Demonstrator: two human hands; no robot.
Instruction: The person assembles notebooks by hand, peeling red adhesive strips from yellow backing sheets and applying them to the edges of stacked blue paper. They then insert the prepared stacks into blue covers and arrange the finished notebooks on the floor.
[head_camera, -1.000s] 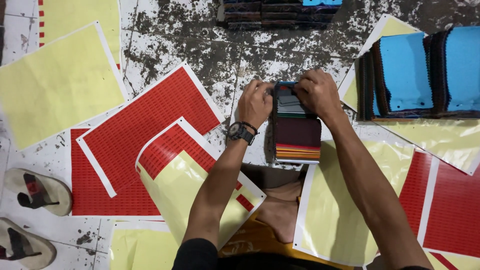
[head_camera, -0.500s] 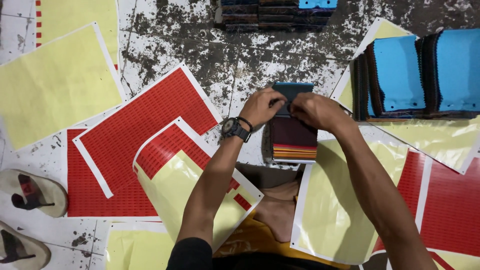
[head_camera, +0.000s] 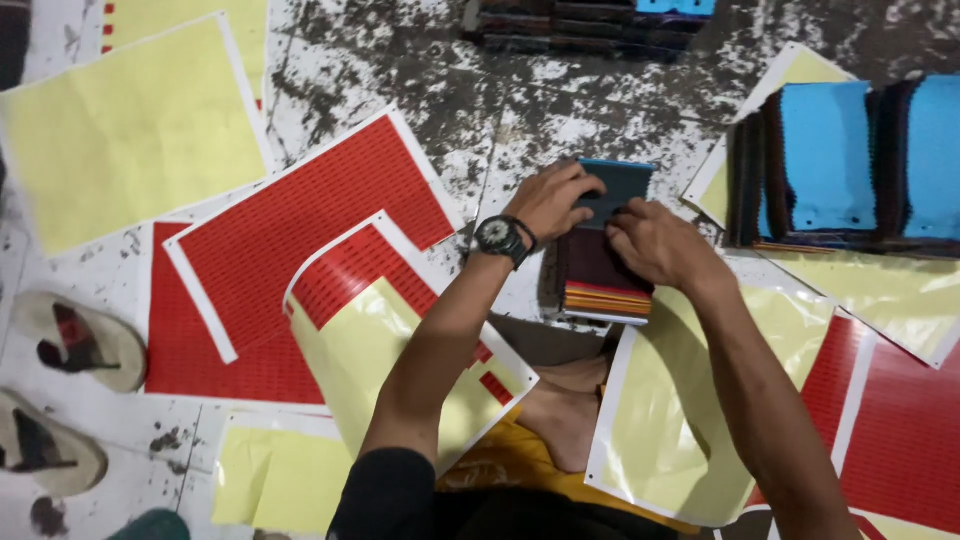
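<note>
A: Where are the hands; what have they got?

B: Both are on the stack of fabric swatches (head_camera: 603, 265) that sits on the stained floor (head_camera: 560, 95) just ahead of the person's bare feet (head_camera: 560, 420); the left hand (head_camera: 553, 200), wristwatch (head_camera: 497, 238) at its wrist, is curled over the teal top swatch (head_camera: 620, 183), fingers bent onto its near-left corner; the right hand (head_camera: 655, 243) is closed in a pinch at that swatch's lower edge, thumb and forefinger together; whether a small sticker sits between them I cannot tell.

A: So how would you do this bit well?

B: My judgement only: hold the top swatch flat with the left fingers so the pile under it, dark maroon with striped edges, does not slide; let the right fingertips press and smooth from one edge across, not dab; keep the stack squared against itself.

A: And what lies around?

B: Red sticker sheets (head_camera: 320, 220) to the left, one curled sheet (head_camera: 380, 330) under the left forearm showing its yellow backing; a peeled yellow backing sheet (head_camera: 670, 420) under the right forearm; more swatch stacks with blue tops (head_camera: 825, 160) well apart to the right; two sandals (head_camera: 75, 340) at the far left.
</note>
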